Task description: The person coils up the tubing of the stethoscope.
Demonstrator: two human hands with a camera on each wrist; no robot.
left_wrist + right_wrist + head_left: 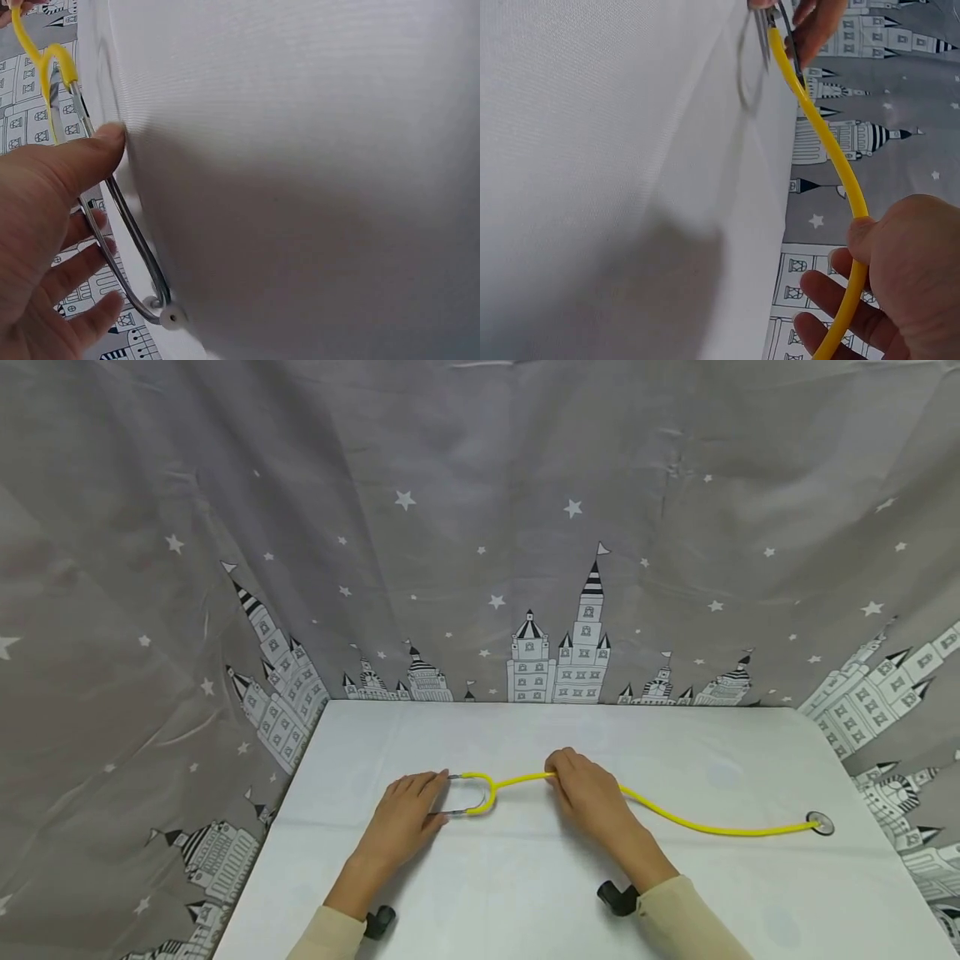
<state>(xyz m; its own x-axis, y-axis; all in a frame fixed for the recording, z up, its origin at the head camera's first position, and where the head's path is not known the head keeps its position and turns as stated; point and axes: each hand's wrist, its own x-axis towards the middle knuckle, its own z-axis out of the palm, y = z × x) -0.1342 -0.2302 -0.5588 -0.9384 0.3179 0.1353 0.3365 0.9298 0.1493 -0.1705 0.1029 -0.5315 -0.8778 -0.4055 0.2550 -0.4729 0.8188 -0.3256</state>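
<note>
A stethoscope with yellow tubing stretches from left to right over the white table. My left hand holds its metal ear tubes. In the left wrist view the thumb lies against one ear tube, with the other fingers beyond the tubes; a pale eartip shows at their end. My right hand grips the yellow tubing between thumb and fingers, right of the Y-shaped fork. At the far right end, the round chest piece lies on the table.
A white cloth covers the table. Behind and beside it hangs a grey curtain printed with castles and stars. Small black devices sit at both wrists, by the beige sleeves.
</note>
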